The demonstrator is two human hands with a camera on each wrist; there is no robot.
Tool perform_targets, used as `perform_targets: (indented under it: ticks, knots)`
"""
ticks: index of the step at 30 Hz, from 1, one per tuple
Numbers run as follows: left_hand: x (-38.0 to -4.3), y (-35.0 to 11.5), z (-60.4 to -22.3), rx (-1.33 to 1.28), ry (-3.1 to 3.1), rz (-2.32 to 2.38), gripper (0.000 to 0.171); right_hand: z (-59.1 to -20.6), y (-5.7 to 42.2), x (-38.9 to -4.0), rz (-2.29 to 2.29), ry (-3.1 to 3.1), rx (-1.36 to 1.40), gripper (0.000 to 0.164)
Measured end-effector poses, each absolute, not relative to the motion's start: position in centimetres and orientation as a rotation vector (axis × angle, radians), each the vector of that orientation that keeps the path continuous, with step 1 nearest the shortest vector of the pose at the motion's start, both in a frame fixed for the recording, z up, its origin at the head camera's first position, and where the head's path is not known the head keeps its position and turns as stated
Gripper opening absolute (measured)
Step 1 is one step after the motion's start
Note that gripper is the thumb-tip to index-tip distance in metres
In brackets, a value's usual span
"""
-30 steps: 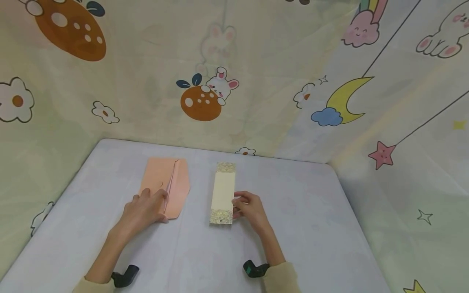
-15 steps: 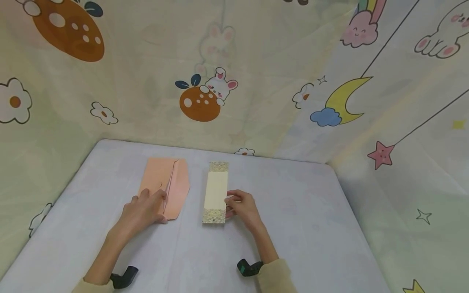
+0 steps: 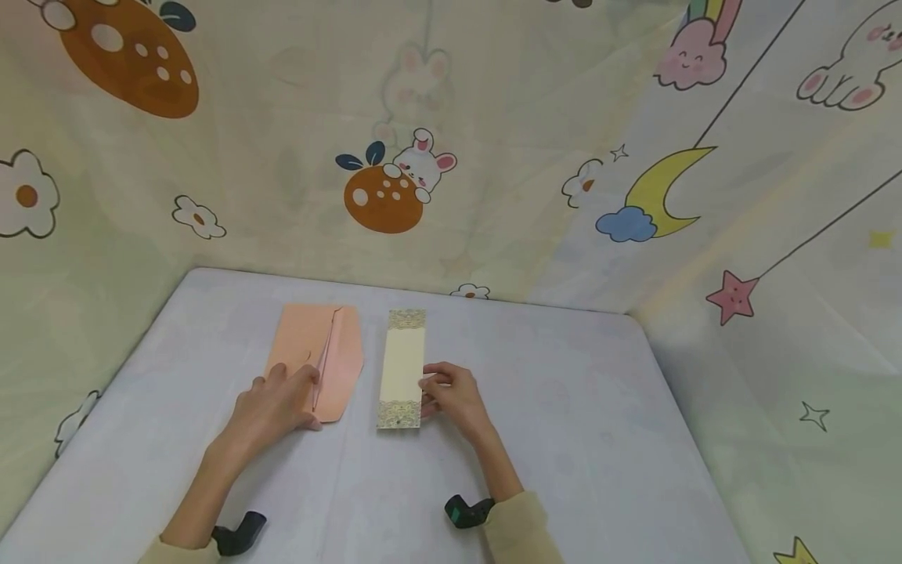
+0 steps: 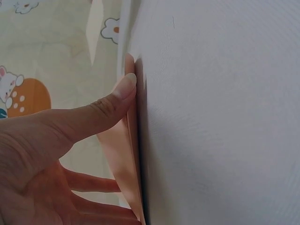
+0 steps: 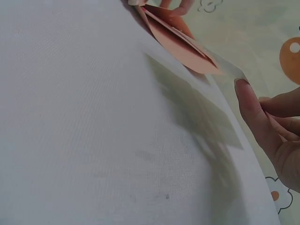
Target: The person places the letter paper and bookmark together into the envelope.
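Note:
A peach envelope [image 3: 341, 360] lies on the table with its flap spread to the right and its mouth gaping a little. My left hand [image 3: 278, 399] holds it at the near end, thumb along the near edge and fingers on its upper face. In the left wrist view, the thumb [image 4: 105, 108] touches the envelope's edge [image 4: 133, 117]. My right hand [image 3: 454, 395] pinches a cream card [image 3: 403, 364] with patterned bands at both ends by its right edge. The card hangs above the table beside the flap, casting a shadow in the right wrist view; its underside is hidden from the head view.
A white-covered table [image 3: 599, 439] carries the work. Patterned cloth [image 3: 507, 157] with cartoon prints stands behind it and at both sides. A black device [image 3: 241, 533] sits at the left wrist, and a similar device [image 3: 468, 511] at the right.
My right hand has moved left with the card, bringing it closer to the envelope's flap. The left hand and the envelope have stayed in place.

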State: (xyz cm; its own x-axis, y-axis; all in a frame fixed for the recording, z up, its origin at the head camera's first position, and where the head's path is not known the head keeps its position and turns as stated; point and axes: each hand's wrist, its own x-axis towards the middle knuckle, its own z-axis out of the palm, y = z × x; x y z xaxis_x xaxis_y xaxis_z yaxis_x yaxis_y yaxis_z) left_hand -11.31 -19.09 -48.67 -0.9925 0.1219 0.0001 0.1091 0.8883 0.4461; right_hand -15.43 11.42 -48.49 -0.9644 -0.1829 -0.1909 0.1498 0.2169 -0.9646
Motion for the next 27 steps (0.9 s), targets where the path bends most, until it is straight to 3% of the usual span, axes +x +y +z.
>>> perform_targets:
  ticks: [27]
  knots:
    - [-11.3, -19.1, -48.5, 0.202, 3.019, 0.701, 0.072, -48.8, 7.7, -16.5, -1.807, 2.171, -0.102, 0.031]
